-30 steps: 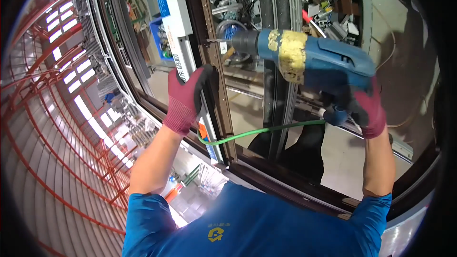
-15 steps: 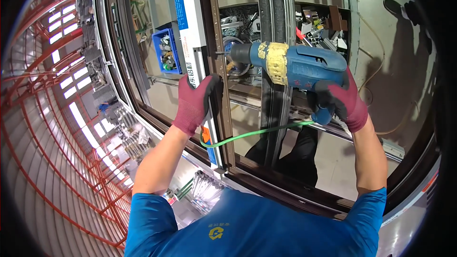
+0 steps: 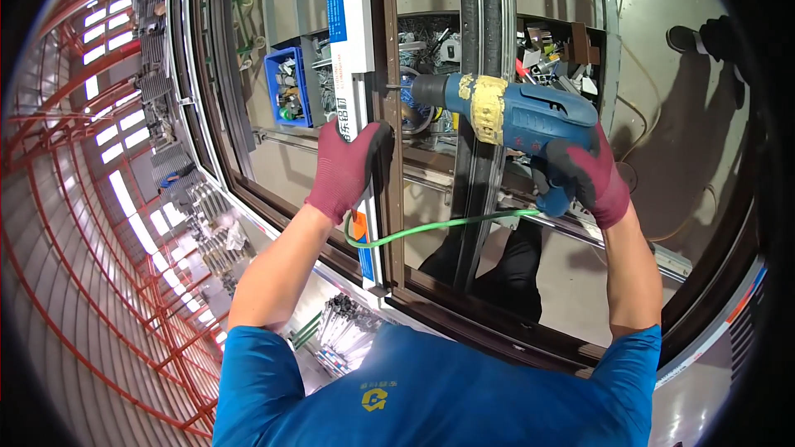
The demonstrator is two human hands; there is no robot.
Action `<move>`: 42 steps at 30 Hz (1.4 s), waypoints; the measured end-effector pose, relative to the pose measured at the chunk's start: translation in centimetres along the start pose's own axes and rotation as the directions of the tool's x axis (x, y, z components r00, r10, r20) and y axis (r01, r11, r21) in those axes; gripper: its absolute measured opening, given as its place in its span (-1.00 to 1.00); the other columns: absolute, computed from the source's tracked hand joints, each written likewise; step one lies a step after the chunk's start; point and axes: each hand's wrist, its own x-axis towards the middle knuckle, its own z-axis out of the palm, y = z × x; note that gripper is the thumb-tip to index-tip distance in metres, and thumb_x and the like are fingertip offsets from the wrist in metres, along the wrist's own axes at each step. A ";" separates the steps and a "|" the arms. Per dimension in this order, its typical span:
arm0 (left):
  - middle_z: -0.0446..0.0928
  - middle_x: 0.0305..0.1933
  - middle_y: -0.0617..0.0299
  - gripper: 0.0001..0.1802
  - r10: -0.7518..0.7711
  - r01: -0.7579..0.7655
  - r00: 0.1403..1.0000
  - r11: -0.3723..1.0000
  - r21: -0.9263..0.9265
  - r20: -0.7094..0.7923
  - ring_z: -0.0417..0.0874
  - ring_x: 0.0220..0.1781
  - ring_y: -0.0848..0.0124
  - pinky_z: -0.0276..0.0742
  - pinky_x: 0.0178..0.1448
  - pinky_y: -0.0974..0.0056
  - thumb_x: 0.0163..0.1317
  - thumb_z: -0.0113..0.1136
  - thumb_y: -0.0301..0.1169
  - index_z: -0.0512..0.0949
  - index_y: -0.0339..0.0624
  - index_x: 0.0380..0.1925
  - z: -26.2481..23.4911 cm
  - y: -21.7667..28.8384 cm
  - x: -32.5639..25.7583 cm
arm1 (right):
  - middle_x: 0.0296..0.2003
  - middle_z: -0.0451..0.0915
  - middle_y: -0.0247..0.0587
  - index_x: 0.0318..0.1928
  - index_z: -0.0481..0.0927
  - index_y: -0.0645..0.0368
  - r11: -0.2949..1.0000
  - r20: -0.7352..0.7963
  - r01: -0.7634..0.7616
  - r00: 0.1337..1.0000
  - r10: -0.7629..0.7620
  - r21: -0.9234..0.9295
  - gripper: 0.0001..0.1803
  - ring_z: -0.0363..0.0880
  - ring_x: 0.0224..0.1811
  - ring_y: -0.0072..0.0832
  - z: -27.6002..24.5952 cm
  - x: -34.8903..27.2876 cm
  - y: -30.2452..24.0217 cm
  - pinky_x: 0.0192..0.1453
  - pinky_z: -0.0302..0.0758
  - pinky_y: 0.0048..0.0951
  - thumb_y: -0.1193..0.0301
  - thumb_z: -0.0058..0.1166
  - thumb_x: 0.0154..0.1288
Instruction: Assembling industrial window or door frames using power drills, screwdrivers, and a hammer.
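Your closed right hand [image 3: 592, 178] squared the drill [image 3: 534, 113] toward nine o'clock, seemingly aiding alignment, your left hand [image 3: 356, 164] curled around the white bar [image 3: 356, 29].

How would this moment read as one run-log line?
left hand: gripping white strip | right hand: holding blue drill | drill bit: pointed at brown bar, contact unclear | green cord: running from drill
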 end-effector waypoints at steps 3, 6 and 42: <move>0.72 -0.28 0.17 -0.72 0.002 -0.002 1.000 1.000 -0.008 0.001 0.70 -0.33 0.46 0.62 -0.19 0.27 0.39 0.35 -0.35 0.64 -0.37 -0.07 0.5 0.6 -0.2 | 0.17 0.57 -0.11 0.44 0.35 0.26 0.998 -0.019 0.056 0.998 -0.056 -0.020 -0.26 0.58 0.14 -0.40 -0.4 0.2 0.9 0.18 0.58 -0.34 0.30 0.33 0.34; 0.73 -0.26 0.16 -0.70 -0.004 0.003 1.000 1.000 -0.020 -0.016 0.71 -0.32 0.45 0.63 -0.18 0.27 0.38 0.36 -0.35 0.63 -0.38 -0.05 0.2 0.6 -0.2 | 0.07 0.63 -0.14 0.41 0.38 0.27 0.999 0.071 0.012 0.997 -0.010 -0.030 -0.29 0.62 0.00 -0.46 0.8 0.3 -0.7 0.04 0.60 -0.39 0.27 0.34 0.36; 0.73 -0.02 -0.02 -0.43 0.750 -0.589 0.221 0.612 -0.528 0.623 0.77 0.02 0.19 0.68 0.15 0.09 0.28 0.49 -0.22 0.59 -0.24 0.22 -20.1 -9.4 -13.3 | 0.17 0.64 0.09 0.47 0.29 0.30 0.681 -0.107 0.717 0.696 -0.710 0.148 0.03 0.73 0.01 -0.12 41.2 -13.6 5.6 0.08 0.65 0.06 -0.34 0.03 0.36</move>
